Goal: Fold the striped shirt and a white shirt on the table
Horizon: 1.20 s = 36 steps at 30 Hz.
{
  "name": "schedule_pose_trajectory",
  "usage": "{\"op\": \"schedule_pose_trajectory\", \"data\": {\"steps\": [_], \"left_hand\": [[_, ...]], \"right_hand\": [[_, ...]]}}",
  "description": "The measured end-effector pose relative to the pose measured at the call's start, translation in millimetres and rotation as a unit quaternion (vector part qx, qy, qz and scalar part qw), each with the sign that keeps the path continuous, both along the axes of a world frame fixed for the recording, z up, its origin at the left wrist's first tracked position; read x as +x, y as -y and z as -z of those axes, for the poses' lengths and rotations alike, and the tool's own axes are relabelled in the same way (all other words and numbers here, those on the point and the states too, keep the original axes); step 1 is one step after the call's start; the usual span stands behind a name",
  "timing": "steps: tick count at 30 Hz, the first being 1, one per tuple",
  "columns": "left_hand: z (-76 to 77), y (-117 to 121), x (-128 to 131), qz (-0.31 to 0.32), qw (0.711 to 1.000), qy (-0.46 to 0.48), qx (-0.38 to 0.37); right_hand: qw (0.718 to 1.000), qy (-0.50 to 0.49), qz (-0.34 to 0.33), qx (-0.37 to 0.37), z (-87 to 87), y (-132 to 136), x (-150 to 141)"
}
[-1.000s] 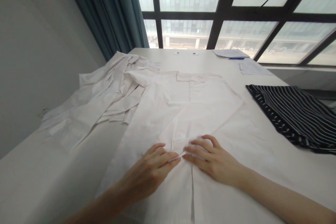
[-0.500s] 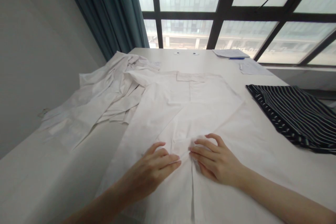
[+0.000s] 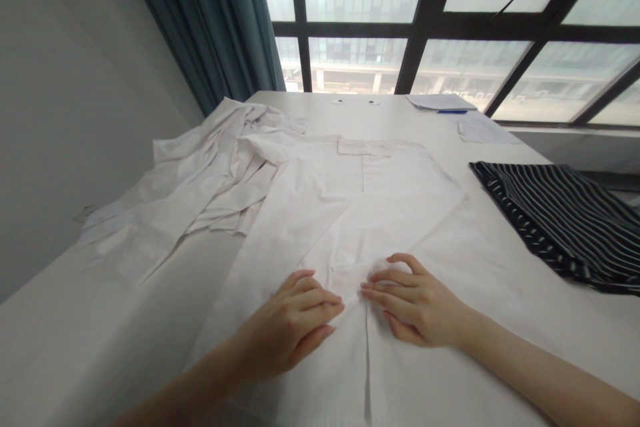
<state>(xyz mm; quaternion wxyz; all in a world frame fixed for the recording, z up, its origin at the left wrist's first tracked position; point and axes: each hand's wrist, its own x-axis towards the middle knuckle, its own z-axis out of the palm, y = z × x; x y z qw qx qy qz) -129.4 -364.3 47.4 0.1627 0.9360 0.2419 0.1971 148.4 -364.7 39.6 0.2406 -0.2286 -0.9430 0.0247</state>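
Nearest, a dark slit (image 3: 368, 373) in the shirt (image 3: 380, 213) runs toward the wearer from just below the right fingertips. The shirt lies spread beneath both hands and reaches well beyond them.

The left hand (image 3: 287, 323) rests on it with fingers bent and loosely together, thumb lowered apart from them, no cloth visibly pinched. The right hand (image 3: 425, 307) has its longer fingers laid on the shirt, the little finger crooked up, the thumb away from the tips (whether any cloth is tucked under the palm, I cannot tell). A second ago the fingertips nearly met over a small raised fold; now a gap separates them, and the cloth there looks flatter. In my judgement that fold has been let go and the spot smoothed.

Left of the left hand is bare table (image 3: 150, 340); beyond that, a rumpled white pile (image 3: 215, 167) meets the shirt's edge and could snag if the shirt were pulled. Right of and beyond the right hand, a striped cloth (image 3: 565, 220) lies clear of it. Straight ahead of the hands is the shirt's collar strip (image 3: 364, 147), then two small discs (image 3: 339, 102); ahead and rightward, papers (image 3: 433, 102) and a blue pen (image 3: 453, 111). Nothing blocks either hand.
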Motion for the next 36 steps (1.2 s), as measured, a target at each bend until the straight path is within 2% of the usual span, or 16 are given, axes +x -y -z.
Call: {"op": "schedule_pose_trajectory", "data": {"steps": [7,12,19,26,32,36], "left_hand": [[-0.7,-0.8,-1.7,0.000,1.000,-0.002,-0.015],[0.4,-0.3,-3.0,-0.038,0.999,-0.012,-0.005],[-2.8,-3.3,-2.2,-0.022,0.999,-0.027,0.004],[6.1,-1.9,-2.9,-0.058,0.997,-0.057,0.006],[15.1,-2.1,-7.6,-0.050,0.993,-0.093,0.045],[19.6,-4.2,-9.5,-0.042,0.990,-0.131,0.045]], "right_hand": [[0.999,0.031,0.006,-0.017,0.9,-1.2,-2.9],[0.997,0.062,0.002,-0.042,2.5,-0.8,-2.0],[0.996,0.076,-0.005,-0.045,3.3,-0.3,-1.3],[0.991,0.109,-0.006,-0.079,0.9,1.0,-3.6],[0.989,0.110,-0.003,-0.096,1.0,0.8,-2.9],[0.992,0.095,0.011,-0.085,5.5,1.0,-1.7]]}}
